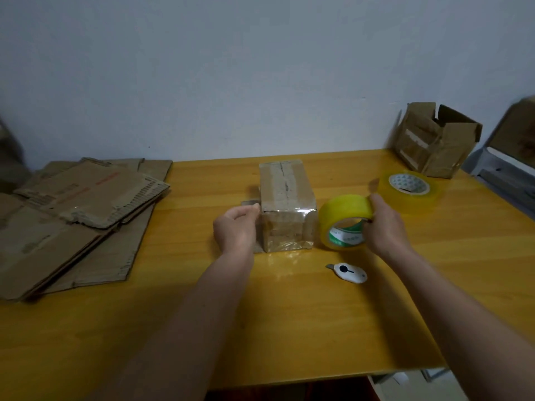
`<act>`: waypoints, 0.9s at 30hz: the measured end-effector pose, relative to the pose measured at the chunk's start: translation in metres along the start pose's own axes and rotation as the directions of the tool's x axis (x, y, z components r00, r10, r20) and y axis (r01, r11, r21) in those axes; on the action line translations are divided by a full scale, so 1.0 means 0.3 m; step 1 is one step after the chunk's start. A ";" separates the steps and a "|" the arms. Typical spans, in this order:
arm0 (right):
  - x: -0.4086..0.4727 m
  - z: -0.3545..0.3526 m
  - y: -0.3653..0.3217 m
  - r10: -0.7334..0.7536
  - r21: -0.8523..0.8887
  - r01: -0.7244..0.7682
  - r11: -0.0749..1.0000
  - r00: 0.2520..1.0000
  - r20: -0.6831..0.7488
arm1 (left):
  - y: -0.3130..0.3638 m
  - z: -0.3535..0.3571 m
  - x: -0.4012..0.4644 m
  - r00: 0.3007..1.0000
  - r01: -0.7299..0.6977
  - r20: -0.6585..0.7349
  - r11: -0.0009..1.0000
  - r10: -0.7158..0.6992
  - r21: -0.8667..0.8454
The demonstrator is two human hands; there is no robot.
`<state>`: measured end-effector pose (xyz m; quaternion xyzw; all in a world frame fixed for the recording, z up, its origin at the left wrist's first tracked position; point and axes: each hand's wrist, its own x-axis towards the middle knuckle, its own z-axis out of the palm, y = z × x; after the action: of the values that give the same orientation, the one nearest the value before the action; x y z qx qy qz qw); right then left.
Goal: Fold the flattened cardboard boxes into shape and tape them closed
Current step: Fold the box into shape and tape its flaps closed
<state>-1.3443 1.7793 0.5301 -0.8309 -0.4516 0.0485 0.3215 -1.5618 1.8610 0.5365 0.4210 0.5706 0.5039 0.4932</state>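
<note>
on the yellow wooden table (pixel 289 328) a small folded cardboard box (pixel 285 204) stands in the middle, its top seam covered with clear tape and a glossy strip of tape across its near face. the left hand (pixel 236 227) is at the left near corner of the box, its fingers curled and the fingertips (pixel 254 209) touching the box edge; i cannot tell if they pinch the tape end or only press there. the right hand (pixel 382 227) grips a yellow tape roll (pixel 344 219), which stands on its edge just beside the right side of the box, fingers wrapped over its rim. a second tape roll (pixel 409 186) lies flat further back on the right. a small white box cutter (pixel 348 272) lies on the table in front of the held roll. a pile of flattened cardboard boxes (pixel 78 215) lies on the left side of the table. an open, worn cardboard box (pixel 434 140) stands at the far right corner, near the wall (pixel 231 68).
</note>
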 end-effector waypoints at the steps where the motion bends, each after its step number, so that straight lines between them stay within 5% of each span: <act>1: 0.001 0.007 -0.006 -0.007 -0.002 0.007 1.000 1.000 0.013 | -0.002 0.001 0.001 1.000 -0.025 0.002 0.999 0.025 0.031; 6: -0.007 0.014 -0.035 -0.005 -0.031 0.006 0.999 1.000 0.027 | -0.016 0.005 0.011 0.999 -0.007 0.054 0.995 0.002 0.099; 12: -0.042 -0.002 -0.064 0.003 -0.047 0.000 0.999 0.998 0.056 | 0.051 -0.002 0.029 0.923 0.367 0.128 0.930 -0.364 0.006; 15: -0.066 -0.001 -0.071 -0.006 -0.039 0.009 0.999 0.997 0.075 | 0.031 -0.026 0.034 0.996 0.005 0.084 0.993 -0.015 0.119; 19: -0.090 0.001 -0.096 -0.012 -0.033 0.017 0.999 0.990 0.138 | 0.073 -0.073 0.051 0.902 -0.407 0.295 0.850 0.316 0.334; 23: -0.126 0.007 -0.134 -0.074 0.042 0.066 0.997 0.969 0.237 | 0.150 -0.081 0.090 0.837 -0.518 0.506 0.595 0.206 0.614; 27: -0.185 -0.002 -0.188 -0.143 0.305 0.005 0.952 0.891 0.431 | 0.173 -0.053 0.089 0.839 -0.532 0.539 0.309 0.069 0.788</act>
<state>-1.4171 1.7574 0.5514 -0.7216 -0.5326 0.2929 0.3313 -1.5826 1.8919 0.5843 0.8177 0.5424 0.0842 0.1736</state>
